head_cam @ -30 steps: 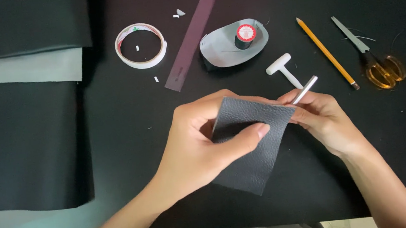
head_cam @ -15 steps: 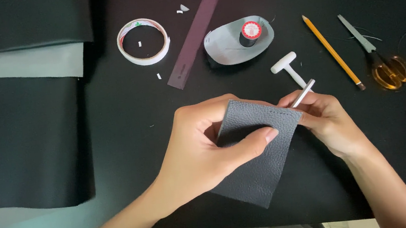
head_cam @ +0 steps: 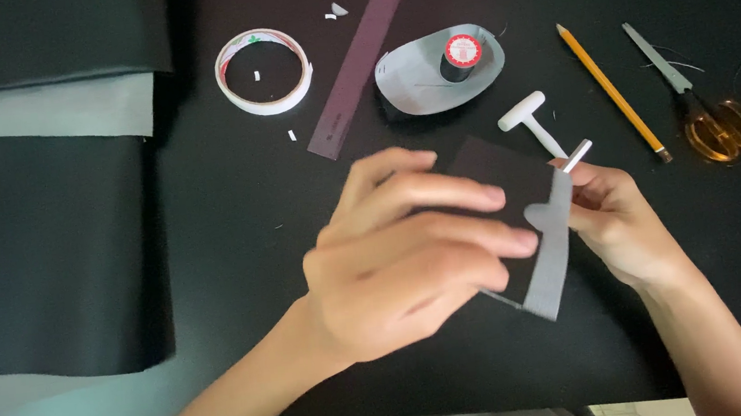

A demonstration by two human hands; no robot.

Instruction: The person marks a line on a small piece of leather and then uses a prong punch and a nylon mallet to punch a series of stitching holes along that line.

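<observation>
A dark piece of leather-like sheet [head_cam: 519,220] is gripped between the fingers [head_cam: 471,199] of the left hand [head_cam: 403,259], above the near middle of the worktop [head_cam: 206,216]. Compared with a second ago, the piece has been turned: its pale grey underside is now shown along the right edge, where a rounded notch can be seen. The fingers of the right hand [head_cam: 615,223] are closed around a thin white stick [head_cam: 577,156], held against that right edge. The turning suggests that the back or edge of the piece is being brought into reach of the stick.

Farther back on the black worktop are laid a roll of tape [head_cam: 263,71], a dark ruler [head_cam: 362,53], a spool of thread [head_cam: 461,54] on a grey oval cut-out [head_cam: 417,79], a white T-shaped tool [head_cam: 528,118], a pencil [head_cam: 612,91] and scissors [head_cam: 699,100]. Folded dark sheets [head_cam: 44,242] are stacked at the left. Little of the room is shown.
</observation>
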